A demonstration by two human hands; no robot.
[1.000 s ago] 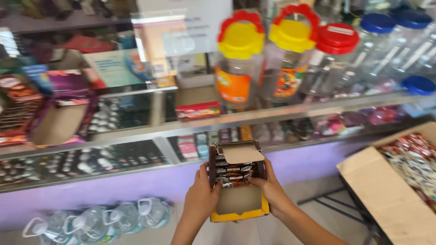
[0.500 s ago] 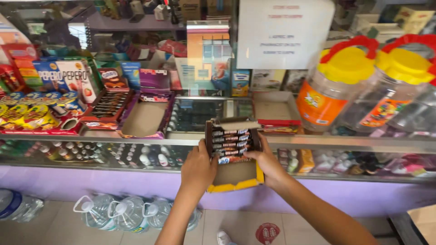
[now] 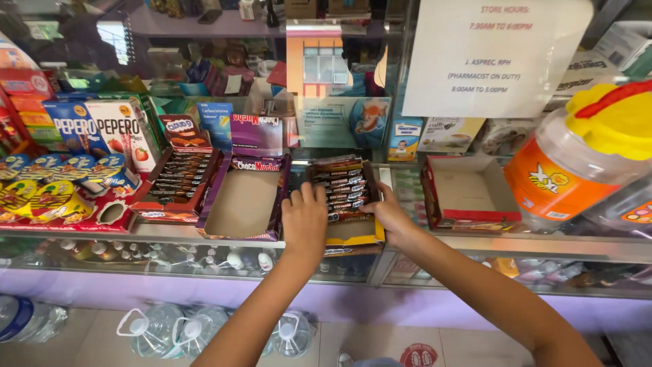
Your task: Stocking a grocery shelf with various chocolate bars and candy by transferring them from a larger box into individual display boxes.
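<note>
Matt yellow-brown cardboard display box [image 3: 350, 231], held at 9 o'clock by the left hand [image 3: 305, 221] and at 3 o'clock by the right hand [image 3: 392, 216], carried glossy foil-wrapped bars [image 3: 343, 187]; it rested on a smooth glass counter [image 3: 475, 245]. At 3 o'clock stood a clear glossy plastic jar [image 3: 577, 166].

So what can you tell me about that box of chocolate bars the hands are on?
The box of chocolate bars is an open cardboard display carton, yellow at its front edge, holding a stack of dark-wrapped bars at its back and bare at the front. It rests flat on the glass counter. The left hand grips its left side, the right hand its right.
</note>
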